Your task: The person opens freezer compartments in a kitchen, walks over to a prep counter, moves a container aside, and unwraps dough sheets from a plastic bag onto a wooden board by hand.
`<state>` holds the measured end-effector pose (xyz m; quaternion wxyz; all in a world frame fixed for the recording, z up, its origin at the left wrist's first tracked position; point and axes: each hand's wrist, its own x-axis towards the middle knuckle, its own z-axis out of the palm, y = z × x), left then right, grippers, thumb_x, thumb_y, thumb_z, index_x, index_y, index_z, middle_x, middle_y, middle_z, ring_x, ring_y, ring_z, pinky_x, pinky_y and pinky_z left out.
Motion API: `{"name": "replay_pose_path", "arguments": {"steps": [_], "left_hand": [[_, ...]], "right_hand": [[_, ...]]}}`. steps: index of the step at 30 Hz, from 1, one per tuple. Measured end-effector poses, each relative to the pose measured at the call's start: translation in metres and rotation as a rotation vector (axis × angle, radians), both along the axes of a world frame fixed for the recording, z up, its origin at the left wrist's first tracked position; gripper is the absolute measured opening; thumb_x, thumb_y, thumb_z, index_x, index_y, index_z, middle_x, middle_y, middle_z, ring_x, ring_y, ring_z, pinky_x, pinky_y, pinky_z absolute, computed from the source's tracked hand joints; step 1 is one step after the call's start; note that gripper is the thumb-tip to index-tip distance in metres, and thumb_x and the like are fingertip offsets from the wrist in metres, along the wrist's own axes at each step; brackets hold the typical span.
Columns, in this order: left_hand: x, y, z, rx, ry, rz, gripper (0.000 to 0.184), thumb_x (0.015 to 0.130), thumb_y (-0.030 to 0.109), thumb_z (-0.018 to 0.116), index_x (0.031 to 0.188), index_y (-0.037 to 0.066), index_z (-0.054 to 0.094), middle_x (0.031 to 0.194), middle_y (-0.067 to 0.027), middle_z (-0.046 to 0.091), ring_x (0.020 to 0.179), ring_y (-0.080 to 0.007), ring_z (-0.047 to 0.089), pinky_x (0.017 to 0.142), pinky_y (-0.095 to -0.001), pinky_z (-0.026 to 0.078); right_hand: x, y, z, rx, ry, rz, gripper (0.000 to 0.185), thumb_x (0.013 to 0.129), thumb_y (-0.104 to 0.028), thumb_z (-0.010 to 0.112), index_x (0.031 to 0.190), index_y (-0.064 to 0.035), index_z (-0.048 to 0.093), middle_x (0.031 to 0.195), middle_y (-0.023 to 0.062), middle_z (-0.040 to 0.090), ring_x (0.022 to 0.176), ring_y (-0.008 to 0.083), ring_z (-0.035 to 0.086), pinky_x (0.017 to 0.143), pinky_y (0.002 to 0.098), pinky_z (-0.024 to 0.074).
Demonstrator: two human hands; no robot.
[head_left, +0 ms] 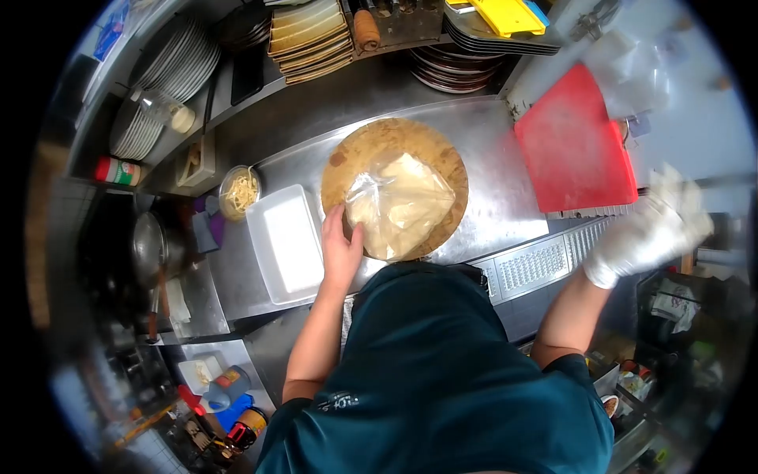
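A clear plastic bag [403, 207] with pale, flat pieces inside lies on a round wooden chopping board [452, 162]. My left hand [341, 246] is bare and rests at the board's near left edge, thumb and fingers apart beside the bag. Whether the fingertips touch the bag is hard to make out. Far to the right, my right hand [649, 233] is raised away from the board in a clear, loose plastic glove. Motion smears its fingers, so their position does not show.
Left of the board stands a white rectangular tray [286, 243], with a bowl of pale strips [240, 192] behind it. A red cutting board [575, 142] leans at the right wall. Stacked plates [454, 69] and rectangular dishes [310, 39] line the back shelf.
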<state>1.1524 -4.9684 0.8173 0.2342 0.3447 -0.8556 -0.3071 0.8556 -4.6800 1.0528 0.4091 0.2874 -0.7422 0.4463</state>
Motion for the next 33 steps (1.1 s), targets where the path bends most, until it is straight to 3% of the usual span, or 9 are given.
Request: {"name": "replay_pose_path", "arguments": {"steps": [1, 2, 8, 11, 14, 18, 21, 30, 33], "left_hand": [[-0.004, -0.001, 0.002, -0.020, 0.033, 0.011, 0.048, 0.089, 0.011, 0.070, 0.133, -0.006, 0.057, 0.133, -0.0266, 0.058, 0.126, -0.0433, 0.053, 0.109, -0.0461, 0.043], [-0.008, -0.002, 0.005, -0.040, 0.068, 0.023, 0.045, 0.089, 0.010, 0.070, 0.130, -0.005, 0.059, 0.130, -0.0252, 0.060, 0.123, -0.0427, 0.054, 0.107, -0.0461, 0.044], [-0.041, -0.010, 0.023, -0.183, 0.054, 0.040, 0.018, 0.087, 0.016, 0.074, 0.097, 0.000, 0.073, 0.097, -0.0169, 0.069, 0.099, -0.0378, 0.064, 0.087, -0.0444, 0.052], [-0.063, -0.012, 0.032, -0.088, -0.081, 0.153, 0.025, 0.086, 0.025, 0.078, 0.088, 0.000, 0.075, 0.080, -0.0176, 0.070, 0.075, -0.0362, 0.067, 0.070, -0.0442, 0.053], [-0.073, -0.023, 0.015, -0.063, -0.080, 0.194, 0.032, 0.085, 0.032, 0.079, 0.085, 0.000, 0.075, 0.072, -0.0186, 0.069, 0.065, -0.0362, 0.067, 0.063, -0.0448, 0.053], [-0.084, -0.030, 0.007, 0.263, -0.098, 0.247, 0.030, 0.084, 0.033, 0.078, 0.086, 0.003, 0.077, 0.080, -0.0178, 0.073, 0.073, -0.0341, 0.070, 0.071, -0.0427, 0.055], [-0.087, -0.027, 0.004, 0.325, -0.010, 0.250, 0.021, 0.087, 0.020, 0.075, 0.085, -0.001, 0.075, 0.072, -0.0101, 0.072, 0.063, -0.0157, 0.064, 0.064, -0.0316, 0.052], [-0.070, -0.011, 0.020, 1.114, 0.478, 0.122, 0.004, 0.092, 0.005, 0.064, 0.093, 0.006, 0.068, 0.066, 0.0015, 0.053, 0.055, -0.0089, 0.046, 0.051, -0.0250, 0.035], [-0.057, -0.013, 0.024, 1.421, 0.734, 0.135, 0.006, 0.091, 0.001, 0.063, 0.091, 0.007, 0.064, 0.062, 0.0028, 0.048, 0.054, -0.0098, 0.044, 0.050, -0.0280, 0.033]], "right_hand": [[-0.008, 0.010, 0.018, -0.167, 0.244, -0.058, 0.049, 0.096, -0.006, 0.064, 0.139, -0.0006, 0.043, 0.123, 0.0175, 0.057, 0.106, 0.0272, 0.066, 0.092, 0.0395, 0.0590], [-0.015, 0.011, 0.023, -0.709, 0.351, 0.383, 0.040, 0.098, -0.007, 0.061, 0.135, 0.0012, 0.048, 0.118, 0.0174, 0.059, 0.105, 0.0271, 0.066, 0.090, 0.0395, 0.0595], [-0.008, -0.020, -0.028, -0.555, -0.520, 0.151, 0.015, 0.094, -0.014, 0.068, 0.102, -0.0024, 0.074, 0.119, 0.0110, 0.066, 0.102, 0.0215, 0.066, 0.094, 0.0336, 0.0549], [0.010, -0.054, -0.113, 0.030, -0.640, 0.317, 0.016, 0.094, -0.009, 0.070, 0.109, -0.0049, 0.074, 0.124, 0.0107, 0.068, 0.119, 0.0190, 0.062, 0.101, 0.0330, 0.0511], [0.046, -0.088, -0.187, 0.012, -1.114, 0.677, 0.032, 0.097, -0.004, 0.065, 0.129, -0.0045, 0.068, 0.124, 0.0078, 0.069, 0.111, 0.0141, 0.065, 0.097, 0.0278, 0.0518], [0.062, -0.132, -0.200, 0.158, -1.090, 0.857, 0.038, 0.097, -0.005, 0.063, 0.135, -0.0049, 0.064, 0.125, 0.0093, 0.069, 0.101, 0.0126, 0.066, 0.090, 0.0250, 0.0535], [0.056, -0.161, -0.200, 0.227, -1.008, 0.980, 0.042, 0.098, -0.007, 0.061, 0.140, -0.0065, 0.060, 0.129, 0.0109, 0.068, 0.097, 0.0135, 0.067, 0.086, 0.0253, 0.0542], [0.051, -0.212, -0.201, 0.488, -1.381, 1.464, 0.058, 0.103, 0.000, 0.050, 0.158, -0.0155, 0.041, 0.133, 0.0068, 0.063, 0.080, 0.0074, 0.059, 0.074, 0.0235, 0.0542], [0.048, -0.213, -0.214, 0.526, -1.361, 1.437, 0.045, 0.103, -0.006, 0.057, 0.147, -0.0128, 0.055, 0.118, 0.0034, 0.066, 0.084, 0.0079, 0.059, 0.077, 0.0238, 0.0532]]}}
